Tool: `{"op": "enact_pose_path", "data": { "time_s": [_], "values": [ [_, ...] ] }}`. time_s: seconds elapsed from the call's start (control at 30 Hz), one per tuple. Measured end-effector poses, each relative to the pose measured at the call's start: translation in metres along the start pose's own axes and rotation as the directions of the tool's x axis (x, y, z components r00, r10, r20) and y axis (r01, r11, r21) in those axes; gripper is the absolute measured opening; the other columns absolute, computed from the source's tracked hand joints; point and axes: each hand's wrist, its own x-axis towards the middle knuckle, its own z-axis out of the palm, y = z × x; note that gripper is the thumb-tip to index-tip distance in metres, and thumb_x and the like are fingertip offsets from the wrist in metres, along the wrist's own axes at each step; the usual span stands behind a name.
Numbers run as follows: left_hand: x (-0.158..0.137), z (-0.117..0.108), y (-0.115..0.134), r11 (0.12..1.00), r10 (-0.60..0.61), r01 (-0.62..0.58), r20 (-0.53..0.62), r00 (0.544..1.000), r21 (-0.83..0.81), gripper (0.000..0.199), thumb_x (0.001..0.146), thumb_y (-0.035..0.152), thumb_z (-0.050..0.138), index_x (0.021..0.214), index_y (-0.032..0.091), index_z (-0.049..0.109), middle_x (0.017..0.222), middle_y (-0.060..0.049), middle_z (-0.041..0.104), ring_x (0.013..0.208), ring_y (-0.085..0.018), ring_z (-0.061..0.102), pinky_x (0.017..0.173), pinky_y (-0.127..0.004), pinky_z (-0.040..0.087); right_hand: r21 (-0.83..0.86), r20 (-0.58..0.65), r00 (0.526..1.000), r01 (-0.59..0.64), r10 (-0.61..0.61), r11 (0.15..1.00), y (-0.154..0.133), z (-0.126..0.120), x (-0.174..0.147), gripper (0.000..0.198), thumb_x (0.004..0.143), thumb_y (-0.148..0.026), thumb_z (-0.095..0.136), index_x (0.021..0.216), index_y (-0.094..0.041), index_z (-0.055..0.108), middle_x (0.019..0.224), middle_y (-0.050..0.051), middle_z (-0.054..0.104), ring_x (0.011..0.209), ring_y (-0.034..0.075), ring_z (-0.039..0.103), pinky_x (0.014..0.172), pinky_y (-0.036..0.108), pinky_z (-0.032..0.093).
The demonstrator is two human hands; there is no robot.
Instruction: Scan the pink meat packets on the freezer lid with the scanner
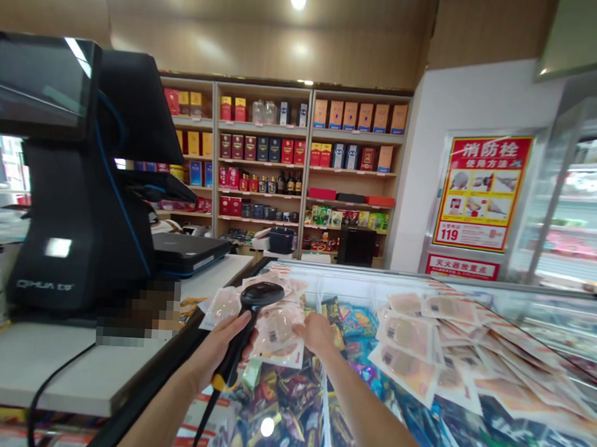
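Scanner (262, 291): one, over the left packet pile (224, 305) | Left hand (228, 340) is closed round its handle (231, 361) | Right hand (319, 334) pinches one packet (278, 336) by the edge | Packet piles (410, 339): two, on glass surface (267, 427)

The black plastic checkout terminal (81, 219) bore "QIHUA" low on its stand. The rectangular red-and-yellow poster (483, 192) on the white wall read "消防栓使用方法" and "119"; the red-and-white rectangular sign (463, 267) beneath read "灭火器放置点".

Terminal (80, 232) on counter (60, 374) at left, packets (407, 336) on display case (350, 279) at right, shelves (308, 174) behind, poster (483, 192) right of shelves
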Motion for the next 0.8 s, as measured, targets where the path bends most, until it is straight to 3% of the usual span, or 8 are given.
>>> {"op": "enact_pose_path", "data": {
  "time_s": [0.1, 0.27, 0.4, 0.6, 0.8],
  "values": [
    [-0.006, -0.001, -0.002, 1.000, -0.011, 0.011, 0.003, 1.000, -0.016, 0.032, 0.069, 0.045, 0.048, 0.067, 0.014, 0.047, 0.056, 0.001, 0.051, 0.042, -0.006, 0.043, 0.040, -0.017, 0.031, 0.205, -0.038, 0.998, -0.032, 0.040, 0.978, 0.015, -0.005, 0.008, 0.006, 0.058, -0.023, 0.052, 0.057, -0.017, 0.053, 0.061, 0.003, 0.059, 0.068, 0.018, 0.055, 0.059, 0.027, 0.038],
    [-0.016, 0.013, -0.003, 0.998, -0.012, 0.014, 0.039, 0.999, -0.068, 0.029, 0.068, 0.043, 0.051, 0.075, 0.015, 0.048, 0.057, 0.001, 0.052, 0.041, -0.006, 0.043, 0.039, -0.018, 0.030, 0.484, -0.109, 0.985, -0.066, 0.135, 0.872, 0.054, -0.030, 0.013, 0.015, 0.064, -0.032, 0.042, 0.065, -0.018, 0.048, 0.056, 0.000, 0.056, 0.056, 0.014, 0.054, 0.047, 0.022, 0.038],
    [-0.018, 0.027, -0.007, 0.997, -0.041, 0.050, 0.124, 0.991, -0.064, 0.030, 0.068, 0.043, 0.051, 0.078, 0.016, 0.047, 0.056, 0.001, 0.052, 0.040, -0.006, 0.043, 0.038, -0.018, 0.030, 0.656, -0.162, 0.961, -0.065, 0.224, 0.752, 0.080, -0.049, 0.014, 0.020, 0.060, -0.038, 0.044, 0.065, -0.019, 0.044, 0.056, 0.000, 0.054, 0.056, 0.015, 0.054, 0.046, 0.024, 0.041],
    [-0.012, 0.037, -0.019, 0.997, -0.074, 0.075, 0.196, 0.978, 0.005, 0.030, 0.068, 0.045, 0.051, 0.072, 0.016, 0.043, 0.055, 0.001, 0.052, 0.039, -0.007, 0.043, 0.037, -0.019, 0.030, 0.783, -0.198, 0.926, -0.048, 0.321, 0.620, 0.100, -0.061, 0.021, 0.026, 0.055, -0.042, 0.049, 0.067, -0.020, 0.044, 0.057, 0.000, 0.054, 0.059, 0.016, 0.056, 0.047, 0.025, 0.044],
    [-0.014, 0.042, -0.018, 0.998, -0.058, 0.056, 0.229, 0.972, 0.016, 0.030, 0.069, 0.045, 0.050, 0.074, 0.016, 0.045, 0.055, 0.001, 0.051, 0.038, -0.006, 0.043, 0.037, -0.018, 0.030, 0.789, -0.232, 0.909, -0.033, 0.346, 0.614, 0.104, -0.067, 0.023, 0.026, 0.056, -0.043, 0.047, 0.069, -0.021, 0.044, 0.059, 0.000, 0.055, 0.059, 0.016, 0.056, 0.048, 0.026, 0.044]
  ]
}}
